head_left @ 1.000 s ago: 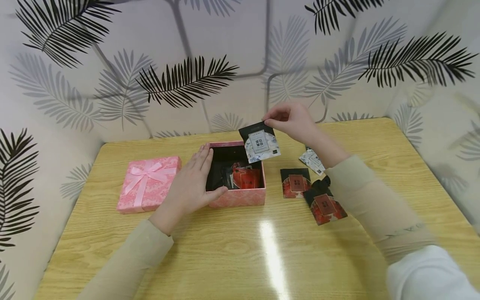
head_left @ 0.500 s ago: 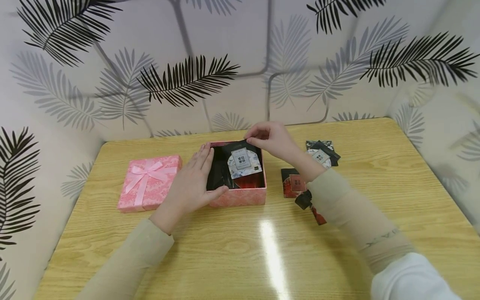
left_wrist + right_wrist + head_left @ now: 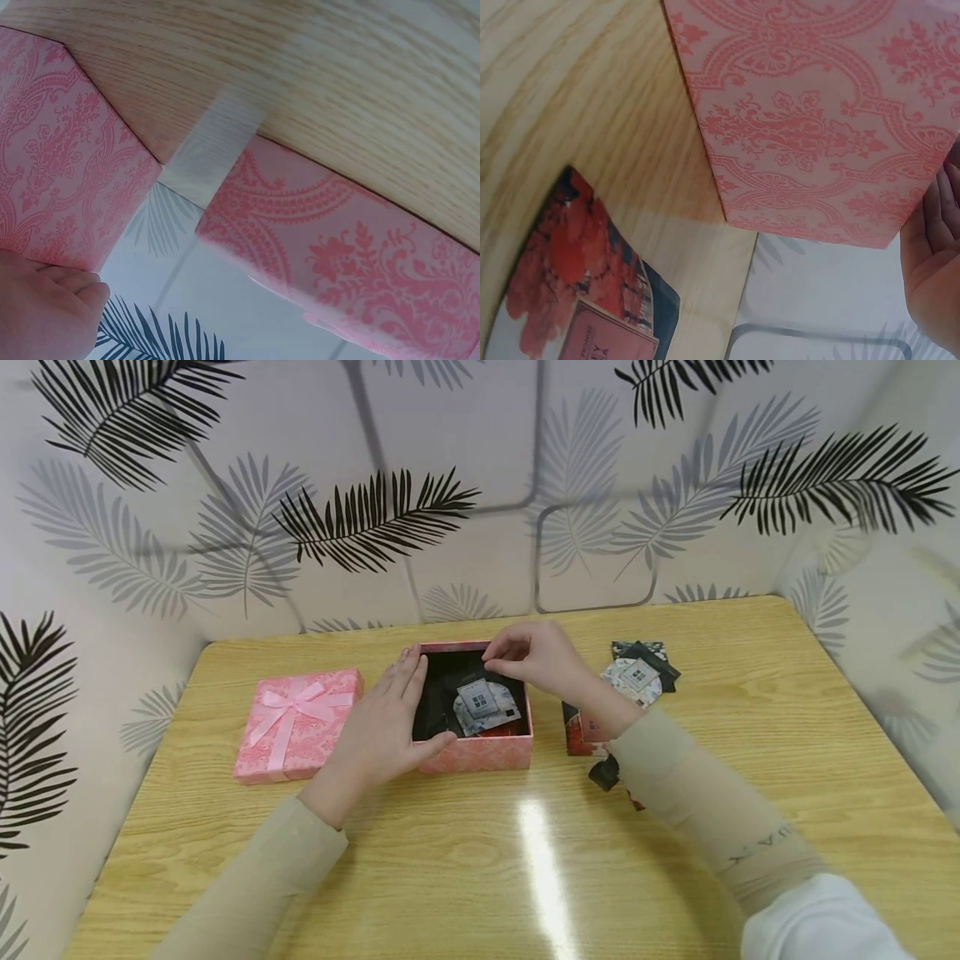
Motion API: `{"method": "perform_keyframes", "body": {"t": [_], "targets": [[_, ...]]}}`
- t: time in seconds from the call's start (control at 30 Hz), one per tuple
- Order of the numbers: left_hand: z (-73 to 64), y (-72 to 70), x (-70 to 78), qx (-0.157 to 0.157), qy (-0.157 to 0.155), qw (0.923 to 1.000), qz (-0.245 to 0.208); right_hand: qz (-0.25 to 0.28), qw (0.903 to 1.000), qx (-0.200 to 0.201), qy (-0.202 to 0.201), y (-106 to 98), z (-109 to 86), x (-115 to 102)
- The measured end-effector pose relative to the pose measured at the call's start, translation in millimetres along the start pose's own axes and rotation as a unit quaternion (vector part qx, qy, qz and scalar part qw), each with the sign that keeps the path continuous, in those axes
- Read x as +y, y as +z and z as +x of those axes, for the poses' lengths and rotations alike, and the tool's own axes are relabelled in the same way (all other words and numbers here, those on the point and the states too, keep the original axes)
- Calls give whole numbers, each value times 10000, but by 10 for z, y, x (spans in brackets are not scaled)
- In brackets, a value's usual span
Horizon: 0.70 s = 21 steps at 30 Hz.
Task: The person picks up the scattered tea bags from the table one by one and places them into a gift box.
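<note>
An uncovered pink patterned gift box (image 3: 474, 755) with a black inside stands on the table. My left hand (image 3: 375, 735) rests on its left rim with straight fingers, the thumb lying along the front edge. Inside the box lies a black sachet (image 3: 486, 703) with a white and blue print, over a red one that partly shows. My right hand (image 3: 546, 662) reaches over the right rim and pinches the black sachet at its top edge; the fingertips are partly lost against the dark inside. In the right wrist view, the box wall hides the fingertips and the sachet.
Left of the box lies its pink lid (image 3: 300, 727) with a ribbon bow. To the right are overlapping white and black sachets (image 3: 641, 672), a red and black sachet (image 3: 577, 277) and a twisted black one (image 3: 604, 772), partly under my right forearm. A patterned wall stands behind.
My right hand has brought the white-printed sachet from above the box's right rear corner down and left into the box. The left hand has kept its place on the rim.
</note>
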State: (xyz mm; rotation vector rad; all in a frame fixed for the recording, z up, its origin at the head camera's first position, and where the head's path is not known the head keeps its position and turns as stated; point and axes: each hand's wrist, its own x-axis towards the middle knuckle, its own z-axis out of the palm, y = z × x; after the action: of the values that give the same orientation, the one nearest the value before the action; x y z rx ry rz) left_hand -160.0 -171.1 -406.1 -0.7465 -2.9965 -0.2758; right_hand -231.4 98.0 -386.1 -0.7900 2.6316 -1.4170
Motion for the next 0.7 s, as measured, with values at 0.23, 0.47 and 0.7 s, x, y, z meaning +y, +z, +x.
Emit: {"method": "perform_keyframes", "body": {"t": [0.23,0.47,0.7], "targets": [[-5,1,-8,46,6,10000,-58,-339,9992,-42,-207,50,-17,-16],[-1,-6,-6,66,40,9999,-105,-889,9947,2,-524,118,-19,-6],[-1,-7,1,12,-13,9999,-120,-1519,9855,-9,-755,148,-23,-26]]}}
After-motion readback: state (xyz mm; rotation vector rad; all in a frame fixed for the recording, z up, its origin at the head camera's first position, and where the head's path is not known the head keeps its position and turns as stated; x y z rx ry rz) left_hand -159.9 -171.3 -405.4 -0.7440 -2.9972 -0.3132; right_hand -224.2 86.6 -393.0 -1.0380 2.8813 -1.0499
